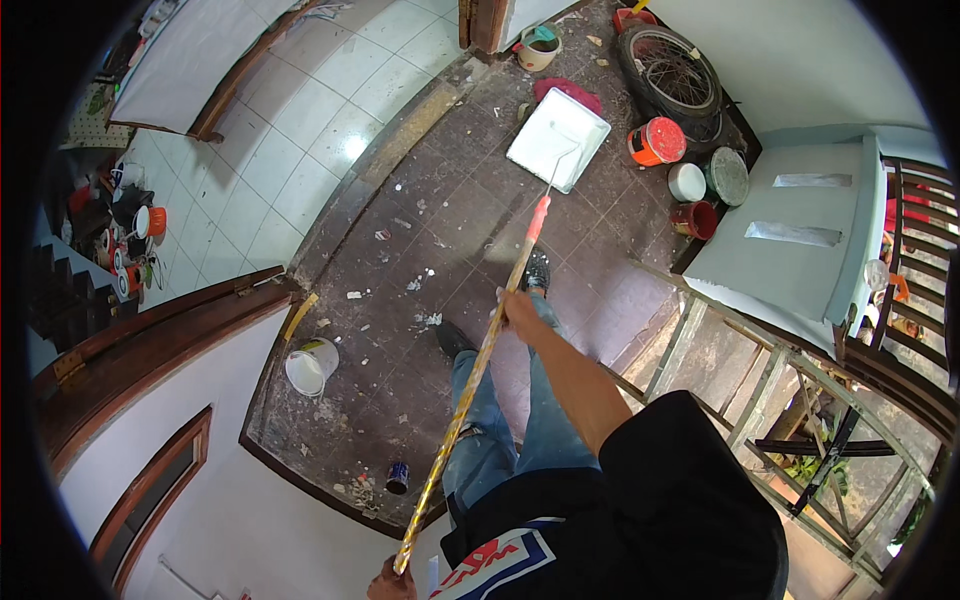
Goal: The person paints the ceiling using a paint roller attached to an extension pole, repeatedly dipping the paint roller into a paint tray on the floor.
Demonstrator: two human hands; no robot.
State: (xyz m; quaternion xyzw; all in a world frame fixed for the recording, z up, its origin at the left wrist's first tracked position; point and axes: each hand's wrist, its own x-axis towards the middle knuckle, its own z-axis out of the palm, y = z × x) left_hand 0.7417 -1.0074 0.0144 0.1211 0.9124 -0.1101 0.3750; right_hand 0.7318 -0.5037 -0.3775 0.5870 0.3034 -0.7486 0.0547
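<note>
My right hand (pixel 518 314) is closed round the middle of a long gold-coloured pole (pixel 470 390) with a red handle section (pixel 537 218) at its far end. My left hand (pixel 392 582) grips the pole's near end at the lower edge. From the red section a thin metal roller frame (pixel 562 160) reaches into a white paint tray (pixel 530 140) on the floor. The tray is coated with white paint, and I cannot clearly make out the roller in it. A dark red cloth (pixel 582 98) lies beside the tray's far side.
Buckets (pixel 655 143), a bicycle wheel (pixel 668 68) and a low wall (pixel 770 250) line the right. A metal ladder (pixel 745 410) lies lower right. A white bucket (pixel 311 368) and dark can (pixel 397 478) stand left. A step edge (pixel 380 150) borders white tiles (pixel 270 160).
</note>
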